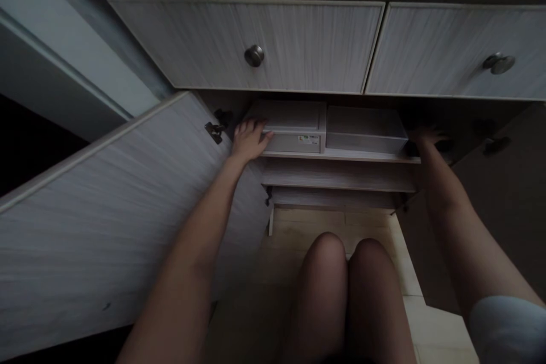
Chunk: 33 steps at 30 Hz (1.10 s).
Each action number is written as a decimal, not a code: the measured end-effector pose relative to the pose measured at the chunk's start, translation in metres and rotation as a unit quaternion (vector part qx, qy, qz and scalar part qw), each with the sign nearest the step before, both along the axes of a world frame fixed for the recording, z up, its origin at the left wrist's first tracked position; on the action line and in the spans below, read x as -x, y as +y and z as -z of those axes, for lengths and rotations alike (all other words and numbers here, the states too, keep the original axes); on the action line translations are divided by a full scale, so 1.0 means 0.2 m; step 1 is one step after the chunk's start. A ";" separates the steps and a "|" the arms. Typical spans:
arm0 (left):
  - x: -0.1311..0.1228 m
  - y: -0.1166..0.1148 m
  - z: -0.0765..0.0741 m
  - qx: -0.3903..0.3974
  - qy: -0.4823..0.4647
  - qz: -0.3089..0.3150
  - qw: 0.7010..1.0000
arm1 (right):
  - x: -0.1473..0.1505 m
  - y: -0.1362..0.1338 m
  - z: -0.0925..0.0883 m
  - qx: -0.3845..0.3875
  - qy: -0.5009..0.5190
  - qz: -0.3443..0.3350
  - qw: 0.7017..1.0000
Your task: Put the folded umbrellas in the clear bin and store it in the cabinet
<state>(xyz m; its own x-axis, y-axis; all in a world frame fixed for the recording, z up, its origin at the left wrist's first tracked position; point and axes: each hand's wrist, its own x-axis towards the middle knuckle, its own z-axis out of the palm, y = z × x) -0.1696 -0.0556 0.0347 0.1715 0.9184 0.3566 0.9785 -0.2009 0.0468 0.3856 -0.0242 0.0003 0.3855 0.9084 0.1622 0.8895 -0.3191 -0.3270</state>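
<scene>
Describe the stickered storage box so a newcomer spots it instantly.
Below the two knobbed drawers are open cabinet doors. On the highest visible shelf between them, pick the left storage box. It looks opaque and has a small, mostly white sticker on its front; the see-through box to its right shows none.

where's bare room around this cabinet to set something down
Below the upper shelf, the middle shelf looks bare; so does floor between lower shelf and knees. Upper shelf's crowded: left hand at left box, right box, right hand.
</scene>
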 end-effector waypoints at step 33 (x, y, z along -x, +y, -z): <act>-0.08 -0.06 -0.06 -0.079 -0.089 0.042 0.992 | 0.22 -0.54 -0.07 -0.329 0.070 -0.284 0.898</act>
<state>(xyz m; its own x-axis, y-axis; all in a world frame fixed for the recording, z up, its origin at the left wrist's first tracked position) -0.1533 -0.0682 0.0462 0.1662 0.8341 0.5260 0.9374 -0.2991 0.1781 0.3408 -0.1316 0.0140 -0.0514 0.6894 0.7225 0.7824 0.4775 -0.3999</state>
